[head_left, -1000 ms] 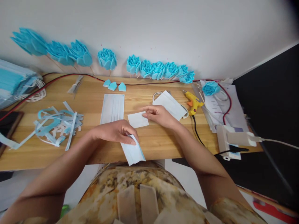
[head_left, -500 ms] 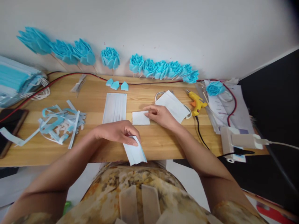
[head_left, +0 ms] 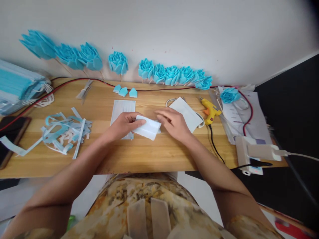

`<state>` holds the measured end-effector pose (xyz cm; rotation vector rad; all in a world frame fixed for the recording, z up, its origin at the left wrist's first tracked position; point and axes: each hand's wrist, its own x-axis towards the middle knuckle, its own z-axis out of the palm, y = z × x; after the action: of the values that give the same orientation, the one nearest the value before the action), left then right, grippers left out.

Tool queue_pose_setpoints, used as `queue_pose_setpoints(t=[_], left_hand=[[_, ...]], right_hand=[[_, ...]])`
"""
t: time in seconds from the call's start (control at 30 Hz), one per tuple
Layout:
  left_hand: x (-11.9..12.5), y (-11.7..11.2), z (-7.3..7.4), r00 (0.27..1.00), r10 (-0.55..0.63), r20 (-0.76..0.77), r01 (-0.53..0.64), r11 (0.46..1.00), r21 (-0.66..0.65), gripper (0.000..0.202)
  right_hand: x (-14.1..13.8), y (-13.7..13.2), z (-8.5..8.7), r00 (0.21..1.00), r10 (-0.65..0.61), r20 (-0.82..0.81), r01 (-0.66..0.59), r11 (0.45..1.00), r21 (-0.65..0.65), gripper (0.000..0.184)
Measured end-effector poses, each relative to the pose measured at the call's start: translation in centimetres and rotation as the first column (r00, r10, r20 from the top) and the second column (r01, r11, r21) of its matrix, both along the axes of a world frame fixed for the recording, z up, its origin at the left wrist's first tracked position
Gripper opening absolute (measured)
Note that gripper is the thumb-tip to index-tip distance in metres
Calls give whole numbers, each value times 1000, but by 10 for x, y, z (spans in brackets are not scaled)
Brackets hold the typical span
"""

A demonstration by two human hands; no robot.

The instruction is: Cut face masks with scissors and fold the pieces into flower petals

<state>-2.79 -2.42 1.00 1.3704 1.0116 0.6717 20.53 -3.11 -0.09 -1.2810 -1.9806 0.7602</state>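
Note:
My left hand (head_left: 125, 125) is closed, its thumb pressed on a folded piece of pale blue-white mask fabric (head_left: 149, 128) above the middle of the table. My right hand (head_left: 173, 123) is at the right end of that piece, fingers curved and a little apart, nothing seen in them. Partly under my left hand lies a flat pleated face mask (head_left: 119, 109). The small white piece on the table is mostly hidden behind the held fabric. Beyond my right hand rests a larger white sheet of mask fabric (head_left: 188, 114).
Blue fabric flowers (head_left: 118, 63) on sticks lean along the wall. Small blue petal pieces (head_left: 123, 91) lie near a red-black cable. A yellow glue gun (head_left: 210, 111) and power strip (head_left: 245, 154) are at right. Cut strips (head_left: 64, 131), a phone (head_left: 15, 132) and packed masks (head_left: 20, 86) are at left.
My left hand has lifted the fabric piece from the table's front edge up and forward, over the small white piece. My right hand has come off that white piece, its fingers loosening.

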Motion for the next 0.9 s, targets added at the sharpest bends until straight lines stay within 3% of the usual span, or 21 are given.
queue_pose_setpoints(t=[0.1,0.2,0.4,0.63,0.77,0.9], left_hand=[[2,0,-7,995,96,-37,-91,990,107,30],[3,0,-14,988,149,-38,-139,971,194,29],[4,0,-15,987,157,-36,-146,965,220,30],[5,-3,-9,966,251,-62,-230,944,237,31],[3,-1,-7,947,318,51,-321,928,189,30],[-2,7,-8,854,469,223,-492,869,56,27]], right_hand=[[1,-2,7,982,56,-182,-90,978,-189,47],[0,-2,7,977,59,-204,-116,953,-279,43],[-3,-1,0,986,-36,-165,10,988,-154,27],[-5,0,1,970,-105,-219,82,990,-111,37],[1,6,-1,938,-181,-296,139,978,-156,36],[10,15,-6,901,-257,-350,205,962,-178,31]])
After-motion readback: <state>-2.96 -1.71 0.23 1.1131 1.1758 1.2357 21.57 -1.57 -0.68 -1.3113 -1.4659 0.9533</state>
